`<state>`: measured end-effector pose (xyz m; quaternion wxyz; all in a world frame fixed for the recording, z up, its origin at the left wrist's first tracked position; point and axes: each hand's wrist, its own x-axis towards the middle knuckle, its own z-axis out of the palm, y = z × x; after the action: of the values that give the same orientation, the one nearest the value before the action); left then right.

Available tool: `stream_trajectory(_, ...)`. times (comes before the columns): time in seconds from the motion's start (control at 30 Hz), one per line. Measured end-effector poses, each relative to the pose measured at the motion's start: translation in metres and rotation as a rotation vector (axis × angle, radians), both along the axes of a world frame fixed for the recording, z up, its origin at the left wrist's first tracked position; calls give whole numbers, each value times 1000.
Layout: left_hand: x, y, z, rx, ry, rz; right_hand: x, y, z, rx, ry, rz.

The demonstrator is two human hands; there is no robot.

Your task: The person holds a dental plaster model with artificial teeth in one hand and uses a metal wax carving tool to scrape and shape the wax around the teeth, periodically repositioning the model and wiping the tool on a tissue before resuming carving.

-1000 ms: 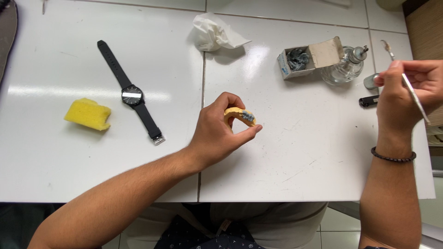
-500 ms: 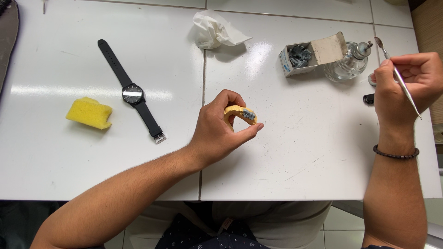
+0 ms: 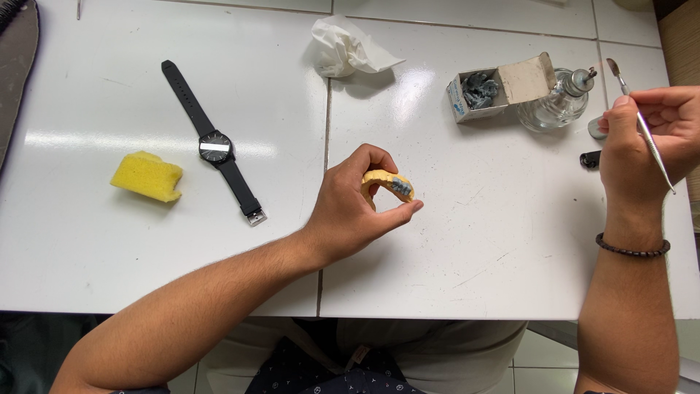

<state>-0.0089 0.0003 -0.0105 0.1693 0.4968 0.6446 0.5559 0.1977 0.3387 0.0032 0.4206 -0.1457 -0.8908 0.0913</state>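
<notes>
My left hand (image 3: 357, 204) holds a small yellow dental cast (image 3: 389, 184) with grey wax on its teeth, pinched between thumb and fingers just above the white table (image 3: 452, 241). Over at the right edge, my right hand (image 3: 645, 146) grips a thin metal spatula tool (image 3: 642, 124), its flat tip pointing up toward a glass spirit lamp (image 3: 555, 103). Beside the lamp lies an open cardboard box (image 3: 503, 86) holding grey wax.
A black wristwatch (image 3: 216, 146) lies stretched out at the left centre, with a yellow sponge (image 3: 146, 176) to its left. A crumpled white tissue (image 3: 346, 47) sits at the top middle. A small black object (image 3: 590, 157) lies next to my right hand.
My right hand has lifted slightly toward the lamp and tilted the spatula more upright. My left hand and the cast have stayed almost still.
</notes>
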Motion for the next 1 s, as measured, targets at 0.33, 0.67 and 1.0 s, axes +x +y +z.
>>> stream_trajectory(0.33,0,-1,4,12,5,18,-36,-64,16,-443,63,391)
stream_trajectory(0.67,5,1,2,21,54,11,-71,-60,-5,-234,-28,215)
stream_trajectory(1.0,5,2,-2,43,78,8,-73,-57,-13,-161,-98,173)
